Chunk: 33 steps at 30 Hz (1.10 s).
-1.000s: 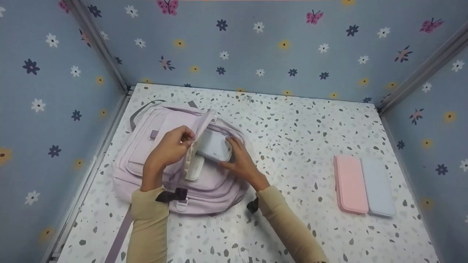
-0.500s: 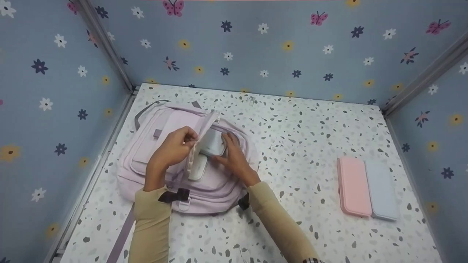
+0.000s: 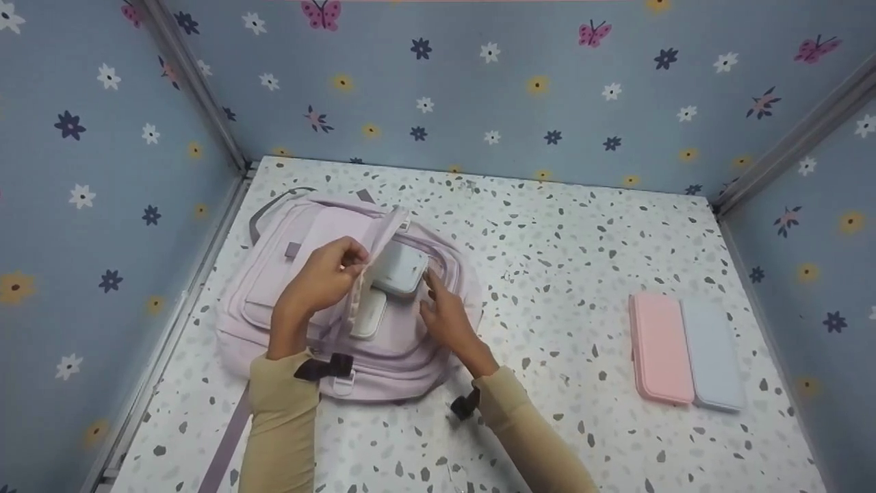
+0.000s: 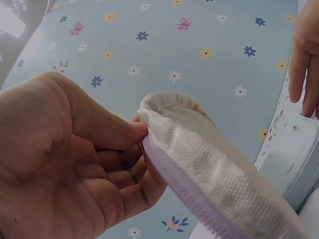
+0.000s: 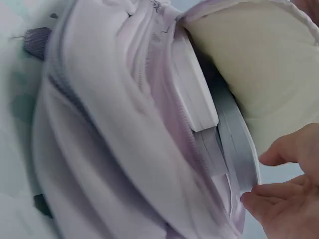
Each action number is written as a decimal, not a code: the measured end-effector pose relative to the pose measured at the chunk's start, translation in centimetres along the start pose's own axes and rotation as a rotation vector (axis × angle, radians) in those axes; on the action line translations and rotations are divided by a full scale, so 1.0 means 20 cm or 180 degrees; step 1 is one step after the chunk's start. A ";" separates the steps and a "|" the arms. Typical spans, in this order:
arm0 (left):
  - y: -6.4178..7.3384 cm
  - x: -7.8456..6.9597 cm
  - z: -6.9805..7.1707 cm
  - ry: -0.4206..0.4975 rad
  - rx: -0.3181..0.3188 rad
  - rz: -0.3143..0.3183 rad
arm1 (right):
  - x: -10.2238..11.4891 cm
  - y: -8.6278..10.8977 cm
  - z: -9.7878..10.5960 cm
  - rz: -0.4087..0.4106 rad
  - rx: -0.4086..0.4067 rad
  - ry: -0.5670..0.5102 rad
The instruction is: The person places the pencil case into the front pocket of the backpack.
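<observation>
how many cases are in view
4. On the table, right of the bag: a pink case and a blue case. In its open pocket: a white case and a grey-blue case. More may be hidden inside.

Your backpack (image 3: pixel 270 274) looks like matt cloth — its flap (image 4: pixel 194 147) edged in coarse weave — and the pale blue case (image 3: pixel 402 268) inside like smooth, faintly glossy plastic.

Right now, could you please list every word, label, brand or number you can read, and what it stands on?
None can be read in any view.
Pale blue case in the backpack: tiny marks, too small to tell whether they are lettering.
Purple tag on the backpack: nothing readable.
</observation>
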<state>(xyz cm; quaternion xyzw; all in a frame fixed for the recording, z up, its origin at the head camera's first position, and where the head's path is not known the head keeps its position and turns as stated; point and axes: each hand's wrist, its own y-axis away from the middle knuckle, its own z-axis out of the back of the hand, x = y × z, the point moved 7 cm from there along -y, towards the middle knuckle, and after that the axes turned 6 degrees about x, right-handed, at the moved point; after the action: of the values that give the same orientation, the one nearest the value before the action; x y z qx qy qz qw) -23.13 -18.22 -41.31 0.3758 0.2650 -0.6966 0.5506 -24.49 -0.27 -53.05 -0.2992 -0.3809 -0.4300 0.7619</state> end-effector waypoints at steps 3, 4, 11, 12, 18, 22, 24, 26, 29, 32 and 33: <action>0.00 -0.01 -0.01 0.0019 0.0035 -0.0008 | 0.00 0.01 -0.02 0.0021 -0.0005 0.0043; 0.00 -0.02 -0.01 0.0020 0.0054 -0.0015 | 0.00 0.01 -0.02 0.0003 -0.0024 0.0065; -0.02 -0.04 -0.03 0.0013 0.0073 -0.0121 | 0.09 -0.04 -0.11 0.0036 -0.0412 0.0572; -0.02 -0.04 -0.03 0.0016 0.0070 -0.0134 | 0.10 -0.05 -0.12 0.0039 -0.0408 0.0605; -0.03 -0.04 -0.03 -0.0015 0.0039 -0.0105 | 0.07 -0.08 -0.12 -0.0112 -0.0233 0.0490; -0.01 -0.03 -0.01 -0.0048 -0.0014 -0.0037 | 0.03 -0.07 -0.08 -0.0120 -0.0155 0.0103; 0.00 -0.02 0.00 -0.0046 -0.0029 -0.0006 | 0.02 -0.06 -0.05 -0.0079 -0.0180 -0.0106; 0.00 -0.01 0.00 -0.0049 -0.0037 0.0005 | 0.00 -0.04 -0.02 -0.0042 -0.0239 -0.0242; 0.00 0.00 0.01 -0.0059 -0.0046 0.0043 | -0.01 0.00 0.05 0.0005 -0.0367 -0.0310; 0.01 0.02 0.01 -0.0058 -0.0044 0.0061 | -0.03 0.05 0.12 -0.0042 -0.0484 -0.0319; 0.01 0.02 0.01 -0.0053 -0.0049 0.0061 | -0.03 0.06 0.14 -0.0050 -0.0527 -0.0324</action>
<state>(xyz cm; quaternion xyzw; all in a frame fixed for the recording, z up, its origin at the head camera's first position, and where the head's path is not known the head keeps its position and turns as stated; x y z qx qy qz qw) -23.07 -18.65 -41.47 0.3682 0.2621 -0.6924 0.5624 -24.55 2.73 -52.25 -0.3797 -0.3846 -0.4502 0.7108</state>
